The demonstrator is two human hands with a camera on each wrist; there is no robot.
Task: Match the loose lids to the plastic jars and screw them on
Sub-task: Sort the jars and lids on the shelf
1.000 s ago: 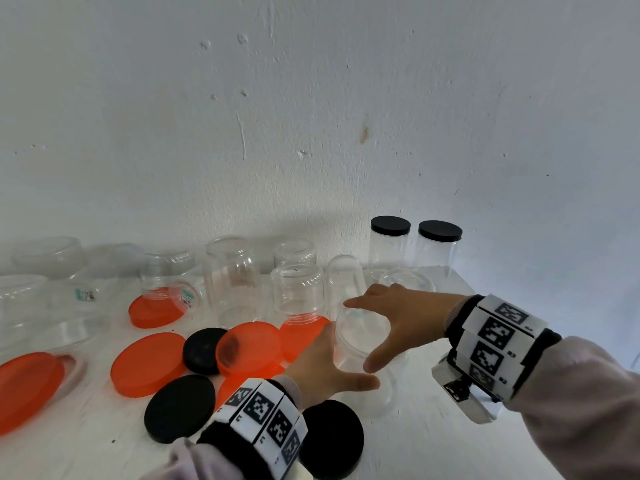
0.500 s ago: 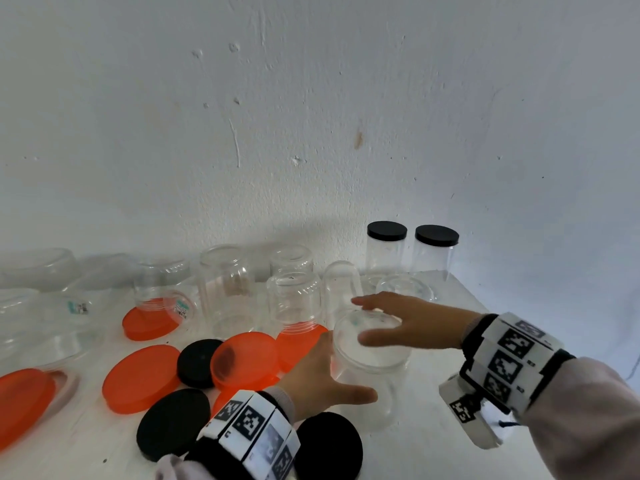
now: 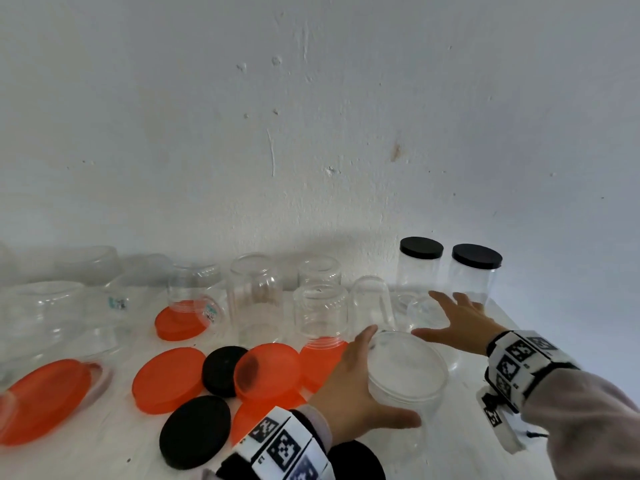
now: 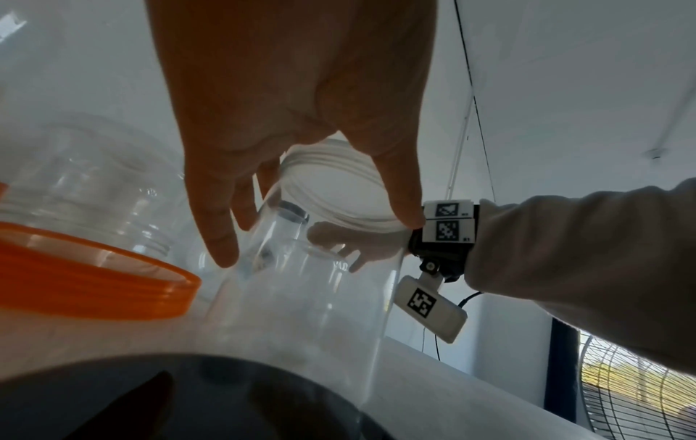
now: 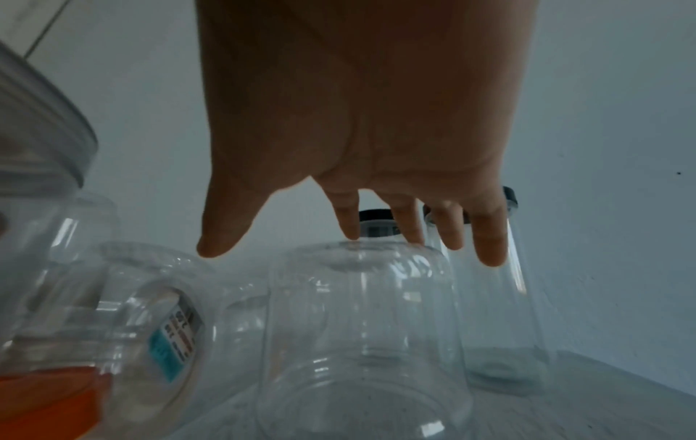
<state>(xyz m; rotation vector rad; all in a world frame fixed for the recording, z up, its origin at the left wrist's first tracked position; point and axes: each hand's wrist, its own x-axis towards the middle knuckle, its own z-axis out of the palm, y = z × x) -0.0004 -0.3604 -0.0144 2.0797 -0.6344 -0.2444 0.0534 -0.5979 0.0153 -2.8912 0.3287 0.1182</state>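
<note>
My left hand grasps the wide clear jar at the front of the white table: my thumb lies along its near side under the rim, and my fingers wrap round the far left of the neck. The jar stands upright with its mouth open and carries no lid. From the left wrist view its threaded rim shows as pale ridged rings, and the wall below is see-through, with my other hand visible through it.

My right hand is released, fingers spread and straight, palm down, holding nothing. It hovers just beyond the jar, over a small upturned clear jar; from the right wrist view two fingertips reach its top edge, though I cannot tell whether they touch it.

Behind that hand stand two tall clear jars with black lids already on them, side by side near the wall. To the left, more clear jars stand mouth-down, one with a teal label lying on its side. Loose orange lids and black lids lie scattered and partly overlapping on the table left of my left hand, and one more black lid sits just under my left wrist.
</note>
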